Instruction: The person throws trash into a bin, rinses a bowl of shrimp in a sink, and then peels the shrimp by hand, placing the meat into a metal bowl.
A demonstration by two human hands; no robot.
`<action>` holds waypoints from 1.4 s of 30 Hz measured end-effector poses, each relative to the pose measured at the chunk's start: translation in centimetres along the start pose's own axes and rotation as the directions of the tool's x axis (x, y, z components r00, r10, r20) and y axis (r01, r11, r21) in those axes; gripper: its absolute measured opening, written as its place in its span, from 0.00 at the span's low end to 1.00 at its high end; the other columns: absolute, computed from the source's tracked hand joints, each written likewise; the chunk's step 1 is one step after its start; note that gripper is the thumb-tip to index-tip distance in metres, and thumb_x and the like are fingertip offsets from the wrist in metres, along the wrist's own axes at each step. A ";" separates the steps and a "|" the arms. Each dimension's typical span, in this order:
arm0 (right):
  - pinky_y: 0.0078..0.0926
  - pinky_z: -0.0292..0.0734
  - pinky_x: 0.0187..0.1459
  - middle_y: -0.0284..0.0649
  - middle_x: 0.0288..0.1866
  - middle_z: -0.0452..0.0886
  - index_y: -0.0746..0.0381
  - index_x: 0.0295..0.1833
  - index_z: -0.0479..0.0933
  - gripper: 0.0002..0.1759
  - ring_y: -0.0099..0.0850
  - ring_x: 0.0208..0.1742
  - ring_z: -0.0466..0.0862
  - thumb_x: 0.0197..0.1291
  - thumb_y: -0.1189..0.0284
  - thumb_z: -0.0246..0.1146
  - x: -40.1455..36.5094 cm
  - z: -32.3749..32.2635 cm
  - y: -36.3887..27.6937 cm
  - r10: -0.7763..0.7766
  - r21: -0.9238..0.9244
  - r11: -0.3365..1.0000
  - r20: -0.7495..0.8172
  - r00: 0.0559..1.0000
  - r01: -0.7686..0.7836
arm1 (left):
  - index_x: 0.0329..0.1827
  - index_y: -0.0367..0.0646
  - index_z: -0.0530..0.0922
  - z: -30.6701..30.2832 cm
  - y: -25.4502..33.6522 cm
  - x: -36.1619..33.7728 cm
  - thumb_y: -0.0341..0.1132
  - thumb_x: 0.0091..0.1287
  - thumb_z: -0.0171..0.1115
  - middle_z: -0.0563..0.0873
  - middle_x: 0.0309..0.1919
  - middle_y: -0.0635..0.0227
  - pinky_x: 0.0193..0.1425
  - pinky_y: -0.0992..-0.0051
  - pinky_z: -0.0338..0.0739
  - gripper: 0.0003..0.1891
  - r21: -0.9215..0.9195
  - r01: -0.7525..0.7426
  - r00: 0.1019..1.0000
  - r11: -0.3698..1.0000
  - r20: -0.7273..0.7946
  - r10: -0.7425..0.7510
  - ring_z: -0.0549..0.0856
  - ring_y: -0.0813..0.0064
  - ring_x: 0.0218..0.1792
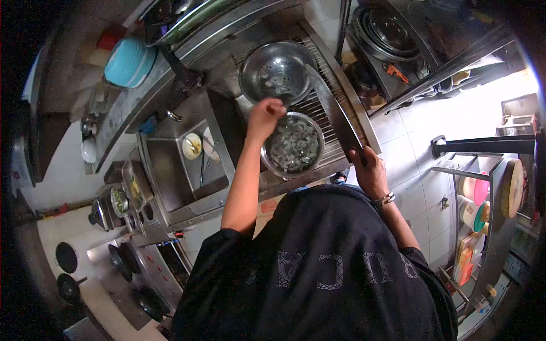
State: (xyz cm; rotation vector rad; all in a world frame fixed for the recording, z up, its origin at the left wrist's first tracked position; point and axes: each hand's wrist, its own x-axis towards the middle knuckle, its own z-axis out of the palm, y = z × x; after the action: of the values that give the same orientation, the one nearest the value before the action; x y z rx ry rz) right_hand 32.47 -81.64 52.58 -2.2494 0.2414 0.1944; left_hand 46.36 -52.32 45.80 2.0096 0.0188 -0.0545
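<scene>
My right hand grips the handle of a long, wide-bladed knife. Its blade slants up and left, with the tip over the right side of the upper metal bowl. In that bowl lie a few small whitish pieces. My left hand hovers between the two bowls with its fingers curled together; what is in them, if anything, I cannot make out. Just below it, a smaller metal bowl holds many greyish, translucent pieces that look wet. Both bowls rest on a slatted metal rack.
Left of the bowls is a steel sink with a tap and a pale bowl inside. A turquoise container stands at upper left. Stacked pans sit at upper right. A shelf rack holds a round wooden board at right.
</scene>
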 end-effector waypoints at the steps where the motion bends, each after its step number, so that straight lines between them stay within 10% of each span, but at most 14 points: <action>1: 0.47 0.71 0.32 0.57 0.26 0.79 0.66 0.34 0.72 0.20 0.59 0.33 0.80 0.66 0.58 0.60 -0.2 0.1 0.2 0.014 0.007 1.000 -0.009 1.000 -0.014 | 0.39 0.41 0.84 0.4 0.6 -1.3 0.35 0.57 0.71 0.87 0.33 0.64 0.45 0.73 0.77 0.11 0.164 0.077 0.990 0.983 0.106 -0.095 0.85 0.72 0.37; 3: 0.47 0.72 0.32 0.57 0.26 0.79 0.66 0.34 0.72 0.20 0.59 0.34 0.80 0.66 0.57 0.60 -0.5 0.2 0.1 0.025 0.050 0.998 -0.007 1.000 -0.024 | 0.39 0.42 0.86 2.0 -1.3 -3.2 0.38 0.54 0.72 0.88 0.36 0.60 0.45 0.68 0.79 0.12 0.411 0.184 0.933 0.893 0.213 -0.291 0.87 0.67 0.40; 11: 0.49 0.73 0.35 0.58 0.29 0.80 0.65 0.36 0.73 0.20 0.59 0.37 0.81 0.66 0.56 0.60 -1.1 0.4 0.2 0.055 -0.008 0.998 0.059 0.997 -0.055 | 0.48 0.40 0.82 5.3 -6.1 -7.4 0.35 0.56 0.69 0.87 0.41 0.52 0.49 0.61 0.79 0.17 0.682 0.051 0.993 0.729 0.045 -0.112 0.86 0.55 0.44; 15: 0.50 0.73 0.35 0.58 0.29 0.80 0.65 0.36 0.73 0.20 0.60 0.37 0.81 0.66 0.55 0.60 -1.1 0.6 0.0 0.050 -0.032 0.998 0.130 0.990 -0.047 | 0.47 0.38 0.83 3.3 -2.7 -7.4 0.32 0.59 0.69 0.88 0.37 0.56 0.47 0.67 0.79 0.14 0.439 0.169 0.966 0.882 0.105 -0.238 0.87 0.59 0.41; 19: 0.51 0.74 0.34 0.57 0.29 0.80 0.63 0.36 0.74 0.20 0.59 0.36 0.81 0.66 0.55 0.59 -1.3 1.5 0.5 -0.012 -0.075 0.997 0.190 0.982 0.027 | 0.49 0.37 0.83 3.1 -4.2 -7.7 0.26 0.64 0.65 0.88 0.38 0.69 0.47 0.74 0.79 0.11 -0.288 0.314 0.949 0.905 0.117 -0.292 0.86 0.76 0.40; 21: 0.51 0.74 0.34 0.57 0.29 0.80 0.63 0.36 0.75 0.19 0.58 0.36 0.81 0.66 0.56 0.59 -1.4 1.7 0.3 -0.045 -0.085 0.994 0.197 0.979 0.063 | 0.54 0.40 0.82 3.3 -4.4 -7.8 0.25 0.65 0.64 0.87 0.42 0.67 0.55 0.71 0.78 0.14 -0.748 0.234 0.972 0.621 0.162 -0.172 0.85 0.73 0.44; 24: 0.51 0.74 0.33 0.56 0.28 0.80 0.62 0.36 0.75 0.19 0.57 0.35 0.81 0.66 0.56 0.59 -1.5 1.7 0.0 -0.044 -0.122 0.990 0.242 0.969 0.076 | 0.54 0.38 0.80 3.0 -3.6 -7.7 0.23 0.67 0.61 0.86 0.44 0.63 0.63 0.64 0.76 0.13 -0.914 0.230 0.969 0.335 0.181 -0.170 0.85 0.67 0.45; 42: 0.50 0.73 0.30 0.56 0.25 0.78 0.62 0.33 0.72 0.18 0.58 0.32 0.80 0.66 0.58 0.60 -1.8 2.0 0.6 -0.145 -0.070 0.984 0.219 0.965 0.164 | 0.70 0.50 0.67 1.8 -2.5 -6.8 0.17 0.61 0.62 0.86 0.35 0.67 0.55 0.60 0.78 0.33 -0.940 0.082 0.983 0.332 0.021 -0.184 0.85 0.72 0.41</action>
State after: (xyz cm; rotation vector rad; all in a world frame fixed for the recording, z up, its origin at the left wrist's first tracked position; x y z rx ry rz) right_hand 30.46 -80.27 51.31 -2.3005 -0.0588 0.3658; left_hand 39.37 -52.86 43.12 0.7851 0.2309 -0.0418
